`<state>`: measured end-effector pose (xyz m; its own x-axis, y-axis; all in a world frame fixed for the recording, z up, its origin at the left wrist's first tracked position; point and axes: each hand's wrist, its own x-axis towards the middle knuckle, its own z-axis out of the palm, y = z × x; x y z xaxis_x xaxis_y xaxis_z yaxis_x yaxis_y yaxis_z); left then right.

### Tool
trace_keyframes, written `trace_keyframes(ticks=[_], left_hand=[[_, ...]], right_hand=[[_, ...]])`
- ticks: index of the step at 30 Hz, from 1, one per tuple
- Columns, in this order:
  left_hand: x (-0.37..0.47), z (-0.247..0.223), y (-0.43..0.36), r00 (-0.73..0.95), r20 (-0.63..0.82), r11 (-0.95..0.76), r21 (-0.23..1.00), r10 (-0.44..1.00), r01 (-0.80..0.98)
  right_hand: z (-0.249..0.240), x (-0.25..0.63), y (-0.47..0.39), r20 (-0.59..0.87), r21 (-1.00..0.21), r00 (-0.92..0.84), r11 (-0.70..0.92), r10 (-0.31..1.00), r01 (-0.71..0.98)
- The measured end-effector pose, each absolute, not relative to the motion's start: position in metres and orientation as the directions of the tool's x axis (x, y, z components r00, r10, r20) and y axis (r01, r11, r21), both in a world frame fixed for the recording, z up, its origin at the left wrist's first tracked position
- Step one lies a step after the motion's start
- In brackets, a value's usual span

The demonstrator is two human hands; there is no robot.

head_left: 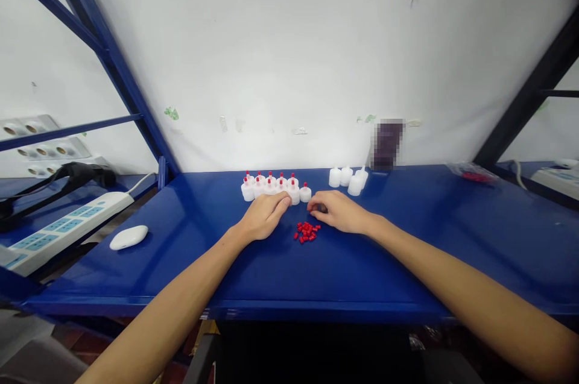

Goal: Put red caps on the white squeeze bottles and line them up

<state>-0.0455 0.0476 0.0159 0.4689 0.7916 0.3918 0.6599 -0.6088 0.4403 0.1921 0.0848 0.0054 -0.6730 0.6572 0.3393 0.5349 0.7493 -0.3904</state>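
My left hand (266, 215) rests by the front of a cluster of small white bottles (248, 192) with red tips, hiding part of the front row. Its thumb and fingers are closed together, and whatever they may hold is hidden. At the right end of the cluster stands a single white bottle (305, 195) with a red tip. Just right of it, my right hand (339, 210) has its fingers curled towards the thumb; I cannot make out anything in them. A loose pile of small red caps (306, 231) lies on the blue table (289, 278) between and below the hands.
Several white bottles without red tips (355, 184) stand at the back right. A clear bag with red pieces (474, 175) lies far right. At left are a white oval case (129, 237), a power strip (67, 227) and a black strap (58, 188). Blue frame posts (122, 82) flank the table.
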Motion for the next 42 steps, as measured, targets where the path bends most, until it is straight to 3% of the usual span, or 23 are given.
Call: trace_keyframes(ticks=[6, 9, 13, 22, 30, 42], left_hand=[[-0.043, 0.011, 0.046, 0.446, 0.444, -0.622, 0.644, 0.778, 0.445], [-0.041, 0.011, 0.044, 0.447, 0.464, -0.632, 0.674, 0.765, 0.381], [-0.037, 0.012, 0.040, 0.482, 0.459, -0.652, 0.649, 0.746, 0.392], [-0.039, 0.017, 0.041, 0.577, 0.489, -0.754, 0.485, 0.654, 0.444], [-0.047, 0.018, 0.041, 0.431, 0.515, -0.672, 0.562, 0.741, 0.482], [-0.039, 0.018, 0.039, 0.312, 0.548, -0.629, 0.648, 0.776, 0.429]], right_hand=[[0.011, 0.169, 0.066, 0.557, -0.583, -0.472, 0.726, 0.684, 0.364], [0.016, 0.156, 0.048, 0.589, -0.646, -0.447, 0.725, 0.673, 0.241], [0.017, 0.149, 0.037, 0.580, -0.661, -0.463, 0.719, 0.671, 0.214], [0.005, 0.153, 0.045, 0.616, -0.624, -0.472, 0.756, 0.631, 0.196], [0.004, 0.164, 0.048, 0.617, -0.563, -0.470, 0.772, 0.631, 0.296], [0.004, 0.158, 0.046, 0.643, -0.489, -0.528, 0.828, 0.554, 0.274]])
